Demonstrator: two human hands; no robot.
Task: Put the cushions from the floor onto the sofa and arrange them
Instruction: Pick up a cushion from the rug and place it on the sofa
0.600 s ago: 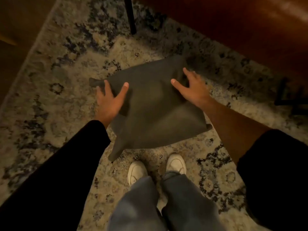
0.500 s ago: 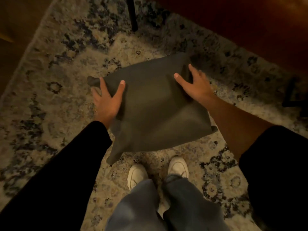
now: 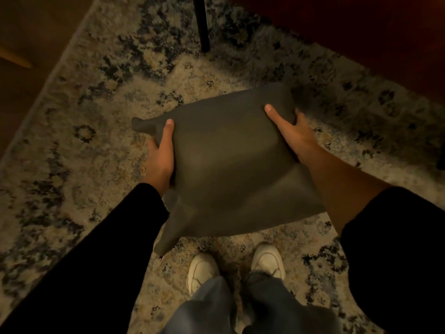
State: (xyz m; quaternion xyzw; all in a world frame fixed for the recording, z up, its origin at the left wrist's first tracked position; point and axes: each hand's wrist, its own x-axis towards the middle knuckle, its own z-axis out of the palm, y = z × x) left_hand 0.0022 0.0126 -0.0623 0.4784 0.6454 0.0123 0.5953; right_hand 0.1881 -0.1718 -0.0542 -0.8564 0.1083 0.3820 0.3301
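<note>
A dark grey square cushion (image 3: 226,162) is in the middle of the view, over the patterned rug, just beyond my feet. My left hand (image 3: 161,155) grips its left edge, thumb on top and fingers tucked under. My right hand (image 3: 292,135) grips its right edge the same way, thumb lying on the top face. The cushion's near left corner hangs down in a point. Whether the cushion still touches the rug I cannot tell. A dark reddish-brown sofa front (image 3: 375,32) fills the upper right.
A beige rug (image 3: 79,165) with dark blue ornament covers the floor. A thin black furniture leg (image 3: 201,22) stands at the top centre. Bare wooden floor (image 3: 29,44) shows at the upper left. My white shoes (image 3: 202,270) are at the bottom.
Both hands went from lying spread on top of the cushion to clasping its left and right edges, with the fingers now wrapped underneath. The cushion appears larger and closer.
</note>
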